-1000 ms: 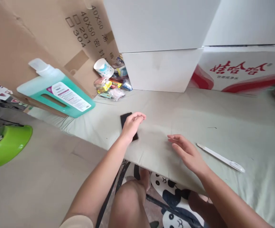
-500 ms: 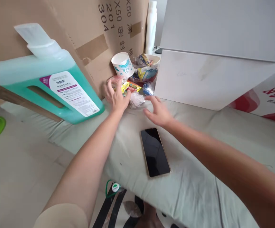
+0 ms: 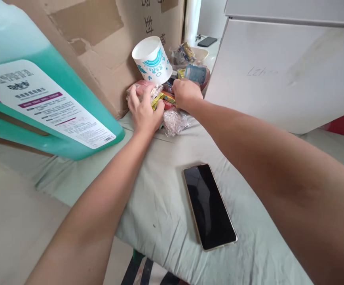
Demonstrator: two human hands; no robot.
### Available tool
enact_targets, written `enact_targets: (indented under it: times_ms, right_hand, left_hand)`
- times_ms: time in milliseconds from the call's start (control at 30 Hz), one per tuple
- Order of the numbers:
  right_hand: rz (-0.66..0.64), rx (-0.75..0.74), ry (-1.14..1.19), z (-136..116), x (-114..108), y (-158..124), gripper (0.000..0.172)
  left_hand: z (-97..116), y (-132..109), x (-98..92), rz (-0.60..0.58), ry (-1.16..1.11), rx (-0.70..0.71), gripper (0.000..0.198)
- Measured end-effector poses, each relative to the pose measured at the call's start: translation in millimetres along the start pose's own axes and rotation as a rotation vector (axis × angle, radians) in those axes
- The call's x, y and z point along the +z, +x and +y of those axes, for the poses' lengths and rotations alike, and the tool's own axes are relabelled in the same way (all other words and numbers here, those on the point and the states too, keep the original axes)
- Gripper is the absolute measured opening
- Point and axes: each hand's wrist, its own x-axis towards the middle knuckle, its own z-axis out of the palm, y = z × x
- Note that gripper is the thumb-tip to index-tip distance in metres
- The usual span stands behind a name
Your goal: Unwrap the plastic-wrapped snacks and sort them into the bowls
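Note:
Spread fingers of my left hand (image 3: pixel 145 109) rest over a pink clear-wrapped packet (image 3: pixel 139 87) and a small yellow packet (image 3: pixel 157 101). My right hand (image 3: pixel 187 93) reaches into the far side of the heap of packets, its fingers curled; what they grip, if anything, is hidden. Between and in front of the hands lies a crumpled clear plastic wrapper (image 3: pixel 174 122). A white paper cup (image 3: pixel 153 65) with blue prints leans tilted on the heap. Behind my right hand are a blue packet (image 3: pixel 196 73) and a pale bowl (image 3: pixel 201 53), partly covered by wrapped packets.
A black phone (image 3: pixel 209 206) lies on the pale green cloth (image 3: pixel 160 178). On the left stands a large jug (image 3: pixel 106 128) of green liquid before a cardboard box (image 3: pixel 100 63). A white box (image 3: pixel 257 75) bounds the right; another phone (image 3: pixel 207 42) lies behind.
My right hand has moved forward and left, into the packets. My left hand stays over the heap. The view has come closer, and the jug sits farther left in it.

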Motion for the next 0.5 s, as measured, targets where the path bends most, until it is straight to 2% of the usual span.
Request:
enact_targets:
  times_ms: [133,367,500]
  right_hand:
    - [-0.017,-0.049,-0.002,-4,-10,-20,0.03]
    - [-0.039,-0.11,-0.011,-13,-19,-69,0.038]
    - [-0.058,-0.132,-0.008,-17,-21,-87,0.038]
  left_hand:
    - [7,-19,-15.2,-0.029,0.061,-0.025,0.059]
    - [28,-78,-37.0,-0.044,0.127,-0.077,0.075]
    - [31,-100,-45.5,-0.047,0.154,-0.082,0.08]
